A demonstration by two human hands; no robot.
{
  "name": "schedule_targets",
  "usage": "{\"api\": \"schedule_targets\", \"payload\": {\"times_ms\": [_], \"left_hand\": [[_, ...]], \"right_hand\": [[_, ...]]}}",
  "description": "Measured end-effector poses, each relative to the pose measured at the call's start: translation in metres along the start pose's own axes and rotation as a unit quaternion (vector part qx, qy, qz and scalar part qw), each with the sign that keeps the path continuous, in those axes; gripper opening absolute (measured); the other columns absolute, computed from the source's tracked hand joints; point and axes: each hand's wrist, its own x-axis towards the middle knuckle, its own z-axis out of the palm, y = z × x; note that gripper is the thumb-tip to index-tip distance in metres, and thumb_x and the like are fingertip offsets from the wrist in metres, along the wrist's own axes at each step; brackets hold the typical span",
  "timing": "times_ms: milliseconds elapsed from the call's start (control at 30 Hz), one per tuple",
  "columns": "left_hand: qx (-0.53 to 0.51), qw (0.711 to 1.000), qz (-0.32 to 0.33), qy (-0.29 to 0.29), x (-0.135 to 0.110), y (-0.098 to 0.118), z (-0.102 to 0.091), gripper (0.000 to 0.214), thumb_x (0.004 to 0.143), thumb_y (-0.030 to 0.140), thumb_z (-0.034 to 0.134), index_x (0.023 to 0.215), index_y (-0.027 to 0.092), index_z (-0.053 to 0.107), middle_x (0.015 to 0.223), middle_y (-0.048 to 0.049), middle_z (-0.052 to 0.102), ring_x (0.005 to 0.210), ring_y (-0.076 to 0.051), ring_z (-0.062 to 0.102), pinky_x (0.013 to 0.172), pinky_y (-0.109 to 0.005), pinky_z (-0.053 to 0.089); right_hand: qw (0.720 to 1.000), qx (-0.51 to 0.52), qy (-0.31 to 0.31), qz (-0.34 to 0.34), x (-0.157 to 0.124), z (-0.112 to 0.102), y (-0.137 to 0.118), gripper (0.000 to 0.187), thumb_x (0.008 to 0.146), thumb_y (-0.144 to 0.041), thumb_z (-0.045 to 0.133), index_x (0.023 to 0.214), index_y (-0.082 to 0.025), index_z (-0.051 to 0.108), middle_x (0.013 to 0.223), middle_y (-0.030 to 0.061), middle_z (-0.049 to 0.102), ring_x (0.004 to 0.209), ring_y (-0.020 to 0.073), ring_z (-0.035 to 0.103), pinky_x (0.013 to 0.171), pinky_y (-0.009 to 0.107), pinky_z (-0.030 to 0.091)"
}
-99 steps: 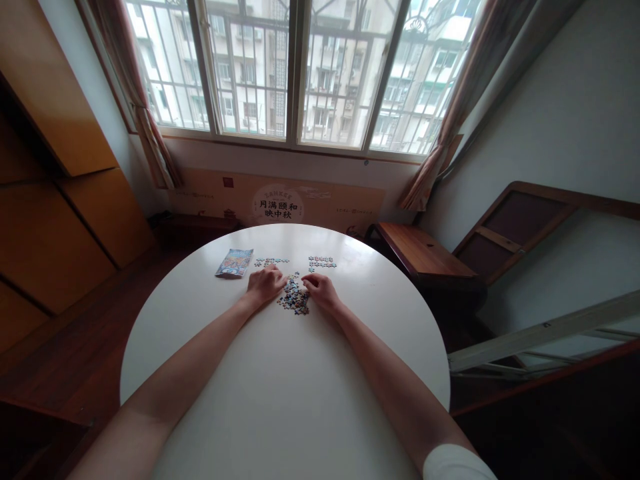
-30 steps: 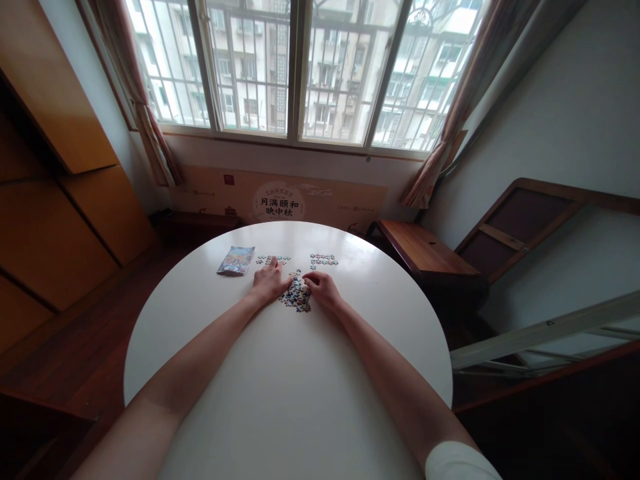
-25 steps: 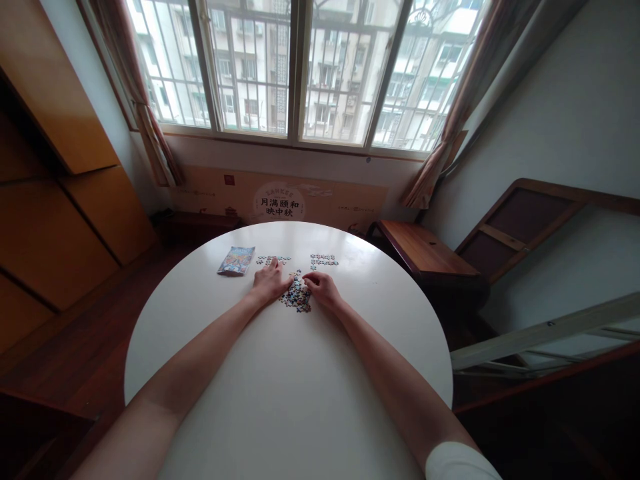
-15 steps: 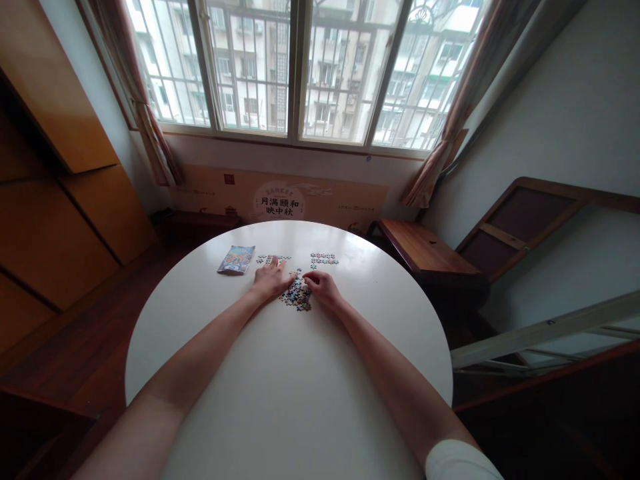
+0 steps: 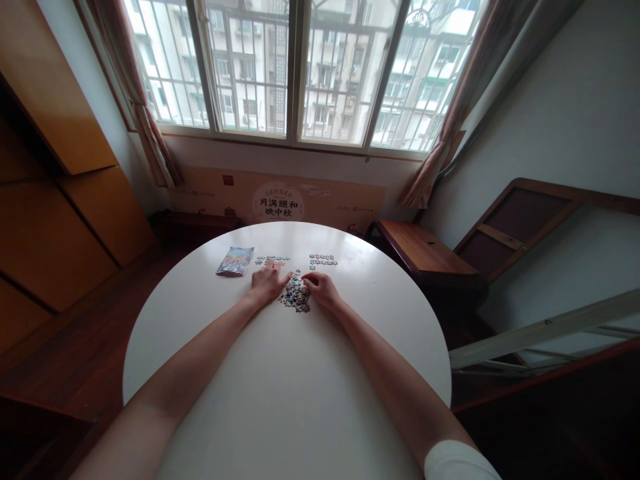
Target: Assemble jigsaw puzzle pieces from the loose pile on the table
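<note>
now the heap of loose puzzle pieces [image 5: 295, 295] sits on the white table [image 5: 300, 400] between both hands. left hand [image 5: 267, 281] lies flat and open, fingertips by a joined strip [image 5: 273, 260]. right hand [image 5: 323, 289] is curled at the heap's edge; can't tell if it pinches a piece. looks like sorting; lifting one piece wants a fine fingertip pinch

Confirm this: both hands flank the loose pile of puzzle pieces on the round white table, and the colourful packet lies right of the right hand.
Wrong side: the head view shows the colourful packet left of the left hand, not right of the right hand. The rest holds.
</note>
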Motion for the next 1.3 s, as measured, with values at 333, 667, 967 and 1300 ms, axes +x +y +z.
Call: {"api": "schedule_targets", "payload": {"times_ms": [333,667,967,1300], "left_hand": [[0.000,1.000,0.005,0.004,-0.0007,-0.0031,0.0046,0.044,0.085,0.047,0.030,0.095,0.023,0.066,0.092,-0.0094,0.067,0.086,-0.025,0.062,0.072,-0.033,0.044],[-0.002,1.000,-0.006,-0.004,-0.0012,0.0008,-0.0012,0.046,0.083,0.052,0.033,0.104,0.023,0.063,0.094,-0.0093,0.067,0.090,-0.025,0.061,0.074,-0.032,0.043],[-0.001,1.000,-0.020,-0.003,0.0033,-0.0014,0.0028,0.047,0.082,0.052,0.035,0.108,0.024,0.062,0.094,-0.0098,0.067,0.090,-0.025,0.060,0.075,-0.032,0.043],[-0.005,1.000,-0.016,-0.006,0.0056,-0.0023,0.0022,0.047,0.082,0.051,0.036,0.109,0.024,0.062,0.095,-0.0096,0.066,0.090,-0.025,0.060,0.076,-0.032,0.043]], "right_hand": [[1.000,0.000,-0.002,0.001,0.0000,0.0017,0.0029,0.023,0.076,-0.026,0.050,0.083,-0.016,0.070,0.072,0.0030,0.066,0.064,0.0136,0.056,0.060,0.023,0.041],[1.000,-0.001,-0.005,-0.001,-0.0007,0.0001,0.0006,0.023,0.076,-0.025,0.050,0.083,-0.016,0.070,0.073,0.0029,0.066,0.065,0.0137,0.057,0.061,0.023,0.042],[1.000,-0.012,-0.007,0.001,-0.0005,0.0008,0.0013,0.023,0.076,-0.025,0.050,0.083,-0.016,0.070,0.073,0.0026,0.066,0.065,0.0134,0.057,0.061,0.022,0.041],[1.000,-0.012,-0.011,0.002,-0.0007,-0.0003,-0.0006,0.023,0.076,-0.024,0.050,0.085,-0.016,0.069,0.076,0.0031,0.067,0.066,0.0134,0.058,0.063,0.022,0.042]]}}
